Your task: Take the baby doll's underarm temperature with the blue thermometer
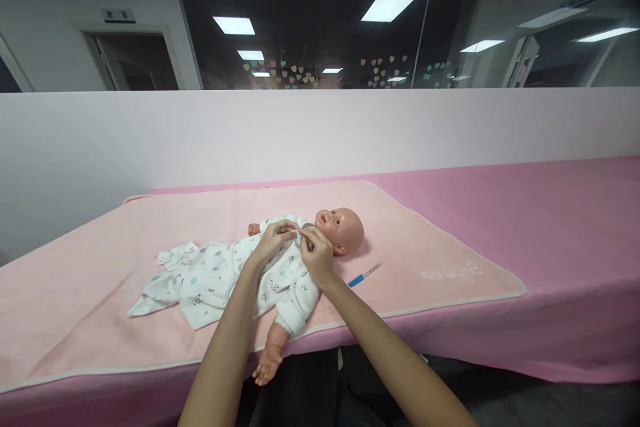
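Note:
A baby doll (345, 230) lies on its back with its head to the right, dressed in a white printed baby outfit (215, 280). My left hand (276, 240) rests on the chest of the outfit, its fingers bent and pinching the cloth near the neckline. Beside it, my right hand (317, 255) is closed with thumb and fingertips together at the collar, just below the doll's chin. The fingertips of both hands nearly meet, and the bit of cloth between them is mostly hidden. One doll arm (273, 350) hangs over the table's front edge.
A blue-ended thermometer (365, 274) lies on the peach blanket (430, 240) to the right of my right hand. Under the blanket is a pink table cover (565, 247). A white partition (320, 133) stands behind the table.

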The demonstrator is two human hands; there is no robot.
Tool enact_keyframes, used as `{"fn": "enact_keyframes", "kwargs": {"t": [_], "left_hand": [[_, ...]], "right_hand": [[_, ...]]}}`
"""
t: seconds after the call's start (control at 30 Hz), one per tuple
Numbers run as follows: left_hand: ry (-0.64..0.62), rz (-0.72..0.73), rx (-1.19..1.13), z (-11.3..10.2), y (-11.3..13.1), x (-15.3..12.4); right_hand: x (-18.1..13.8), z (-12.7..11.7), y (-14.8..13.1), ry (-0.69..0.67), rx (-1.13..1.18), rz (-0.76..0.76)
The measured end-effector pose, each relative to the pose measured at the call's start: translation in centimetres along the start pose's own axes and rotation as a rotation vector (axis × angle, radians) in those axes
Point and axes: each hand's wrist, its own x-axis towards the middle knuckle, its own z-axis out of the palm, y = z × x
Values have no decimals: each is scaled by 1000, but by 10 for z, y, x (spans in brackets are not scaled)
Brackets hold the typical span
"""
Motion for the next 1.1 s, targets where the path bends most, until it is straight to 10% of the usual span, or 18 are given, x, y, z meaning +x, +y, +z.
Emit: {"fn": "enact_keyframes", "kwargs": {"t": [0.93,1.1], "left_hand": [[54,-51,14,-1,14,-5],[244,-37,2,-6,10,-13]], "right_hand": [[1,-1,2,-21,-17,126],[1,0,2,-6,-29,149]]}}
